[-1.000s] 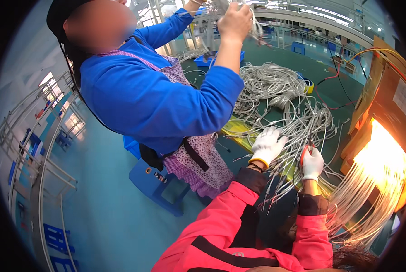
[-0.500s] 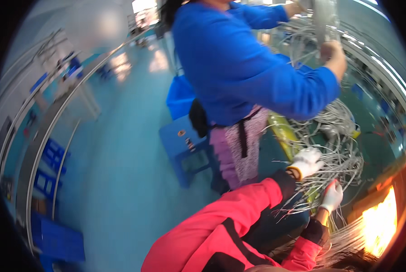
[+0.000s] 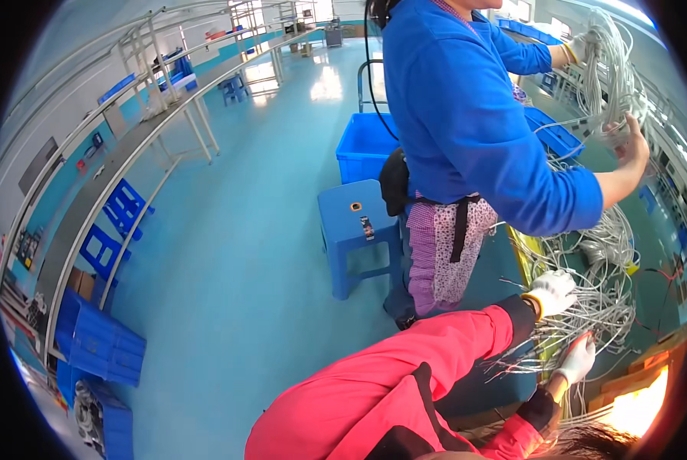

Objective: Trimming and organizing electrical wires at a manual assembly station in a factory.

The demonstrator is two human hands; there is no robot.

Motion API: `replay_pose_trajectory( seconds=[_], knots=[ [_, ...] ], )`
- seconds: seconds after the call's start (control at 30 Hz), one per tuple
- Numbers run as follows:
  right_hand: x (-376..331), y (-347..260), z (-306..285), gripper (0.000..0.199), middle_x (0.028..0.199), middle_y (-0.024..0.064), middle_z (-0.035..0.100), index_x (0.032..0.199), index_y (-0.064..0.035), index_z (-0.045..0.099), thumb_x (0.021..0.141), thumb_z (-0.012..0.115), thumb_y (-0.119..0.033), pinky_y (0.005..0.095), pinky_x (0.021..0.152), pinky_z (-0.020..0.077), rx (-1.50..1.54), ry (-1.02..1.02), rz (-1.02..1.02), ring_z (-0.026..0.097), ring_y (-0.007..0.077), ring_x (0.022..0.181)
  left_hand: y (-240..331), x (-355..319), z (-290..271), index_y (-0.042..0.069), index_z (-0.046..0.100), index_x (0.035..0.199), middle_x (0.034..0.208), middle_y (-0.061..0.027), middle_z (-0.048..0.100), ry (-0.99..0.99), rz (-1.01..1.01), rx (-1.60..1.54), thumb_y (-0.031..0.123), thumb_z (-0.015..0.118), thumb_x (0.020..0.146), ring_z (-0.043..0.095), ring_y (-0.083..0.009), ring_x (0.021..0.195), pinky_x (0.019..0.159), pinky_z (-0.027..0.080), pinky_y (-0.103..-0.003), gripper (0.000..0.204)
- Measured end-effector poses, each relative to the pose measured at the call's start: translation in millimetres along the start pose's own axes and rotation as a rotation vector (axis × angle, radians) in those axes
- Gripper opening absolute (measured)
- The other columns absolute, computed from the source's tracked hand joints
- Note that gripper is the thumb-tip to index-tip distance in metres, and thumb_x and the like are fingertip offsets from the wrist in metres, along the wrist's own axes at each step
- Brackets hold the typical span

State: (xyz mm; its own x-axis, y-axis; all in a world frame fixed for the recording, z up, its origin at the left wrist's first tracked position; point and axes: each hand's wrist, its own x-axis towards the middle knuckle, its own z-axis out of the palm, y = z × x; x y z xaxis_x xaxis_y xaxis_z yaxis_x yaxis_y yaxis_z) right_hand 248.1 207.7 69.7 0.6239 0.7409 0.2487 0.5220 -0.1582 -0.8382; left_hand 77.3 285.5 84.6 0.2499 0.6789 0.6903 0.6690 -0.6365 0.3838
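Observation:
My left hand (image 3: 553,294), in a white glove with a yellow cuff, is closed over a tangled pile of thin white cables (image 3: 608,307). Just below it and to the right, my right hand (image 3: 578,359), also gloved in white, has its fingers curled at the near edge of the same pile. An orange-red patch shows by its fingertips. Loose cable ends fan out to the left beneath my hands. Both forearms wear red sleeves with dark cuffs. The undersides of my fingers are hidden.
A co-worker in a blue top (image 3: 473,115) stands just ahead, lifting a looped cable bundle (image 3: 608,69). Behind are a blue stool (image 3: 351,203) and a blue bin (image 3: 362,149). A long bench (image 3: 75,238) runs along the left. Bright glare lies at lower right.
The whole view has shifted, so the scene sits farther right and lower. My hands stay at the cable pile. The co-worker's raised bundle has turned, and its loops now show clearly.

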Motion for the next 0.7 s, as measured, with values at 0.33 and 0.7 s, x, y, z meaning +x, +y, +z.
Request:
replay_pose_trajectory(
  seconds=[0.33, 0.7],
  knots=[
    [2, 3, 2, 0.049, 0.089, 0.0081, 0.065, 0.106, 0.0026, 0.059, 0.086, 0.053, -0.042, 0.027, 0.071, 0.0433, 0.029, -0.042, 0.034, 0.056, 0.0137, 0.075, -1, 0, 1, 0.017, 0.064, 0.082, 0.091, -0.0031, 0.057, -0.073, 0.158, 0.221, 0.027, 0.048, 0.079, 0.052, -0.023, 0.094, 0.076, 0.043, -0.038, 0.019],
    [4, 4, 3, 0.052, 0.096, 0.0107, 0.066, 0.11, 0.0022, 0.057, 0.086, 0.053, -0.044, 0.0287, 0.077, 0.0425, 0.03, -0.091, 0.052, 0.058, 0.0174, 0.081, -9, -4, 9, 0.013, 0.062, 0.07, 0.082, -0.0026, 0.056, 0.191, 0.27, 0.177, 0.024, 0.053, 0.072, 0.053, -0.0226, 0.084, 0.069, 0.045, -0.036, 0.014]
  ],
)
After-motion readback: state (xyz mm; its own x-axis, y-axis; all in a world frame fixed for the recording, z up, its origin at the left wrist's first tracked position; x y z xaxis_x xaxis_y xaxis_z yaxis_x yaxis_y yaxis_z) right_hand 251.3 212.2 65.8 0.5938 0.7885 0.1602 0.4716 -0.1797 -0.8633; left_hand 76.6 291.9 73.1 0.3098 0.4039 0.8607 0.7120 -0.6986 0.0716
